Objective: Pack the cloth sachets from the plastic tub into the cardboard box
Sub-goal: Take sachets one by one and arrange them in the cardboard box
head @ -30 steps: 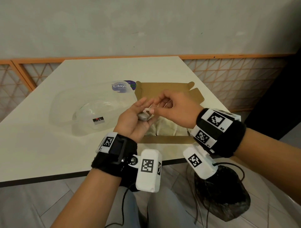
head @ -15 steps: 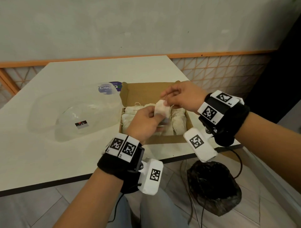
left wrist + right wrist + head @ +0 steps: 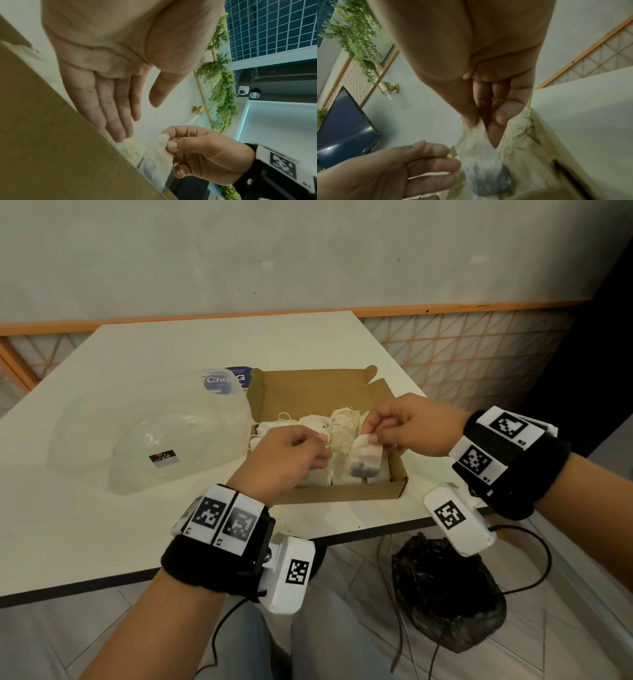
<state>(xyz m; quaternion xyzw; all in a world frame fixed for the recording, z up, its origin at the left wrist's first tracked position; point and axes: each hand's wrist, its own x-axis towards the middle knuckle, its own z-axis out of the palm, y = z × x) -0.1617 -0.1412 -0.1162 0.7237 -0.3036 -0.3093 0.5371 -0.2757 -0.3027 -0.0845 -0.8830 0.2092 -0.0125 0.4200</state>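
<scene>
The open cardboard box (image 3: 342, 496) sits mid-table, with several cream cloth sachets (image 3: 342, 429) lying in a row inside it. My right hand (image 3: 373, 436) pinches the top edge of one sachet with dark contents (image 3: 366, 460), which hangs upright in the box's near right corner. The right wrist view shows thumb and forefinger (image 3: 493, 135) on that sachet (image 3: 484, 169). My left hand (image 3: 322, 453) lies over the packed sachets left of it, fingers (image 3: 111, 121) straight, holding nothing. The clear plastic tub (image 3: 154, 440) stands left of the box and looks empty.
The tub's lid with a purple label (image 3: 219, 381) lies behind the tub, touching the box's far left corner. The table's near edge (image 3: 376, 534) runs just in front of the box. A black bag (image 3: 445, 594) and cables sit on the floor below.
My right hand has carried the dark-filled sachet down into the box's near right corner. My left hand has let go of it and now lies flat on the sachets beside it.
</scene>
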